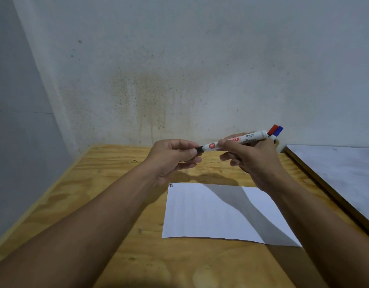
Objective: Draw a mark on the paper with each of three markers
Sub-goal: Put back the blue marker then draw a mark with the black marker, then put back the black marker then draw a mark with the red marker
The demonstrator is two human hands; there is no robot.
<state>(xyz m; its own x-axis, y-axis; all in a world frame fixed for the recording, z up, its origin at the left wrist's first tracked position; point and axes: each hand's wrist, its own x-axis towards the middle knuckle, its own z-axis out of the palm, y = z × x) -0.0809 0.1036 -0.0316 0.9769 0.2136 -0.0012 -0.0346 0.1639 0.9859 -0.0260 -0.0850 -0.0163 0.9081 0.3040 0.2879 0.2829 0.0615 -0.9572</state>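
A white sheet of paper (202, 213) lies on the plywood table, with two short dark strokes (171, 185) near its far left corner. Above the table's far side I hold a white marker (250, 137) with a black cap level between both hands. My right hand (252, 161) grips the barrel. My left hand (175, 156) pinches the black cap (200, 150) at the marker's left end. Behind my right hand stand a red-capped marker (273, 128) and a blue-capped marker (278, 131); only their caps show, and what holds them is hidden.
The plywood table (117, 204) meets a stained grey wall (179, 80) at the back. A grey board with a dark wooden edge (341, 175) lies along the right side. The table's left edge drops off to a grey floor or wall.
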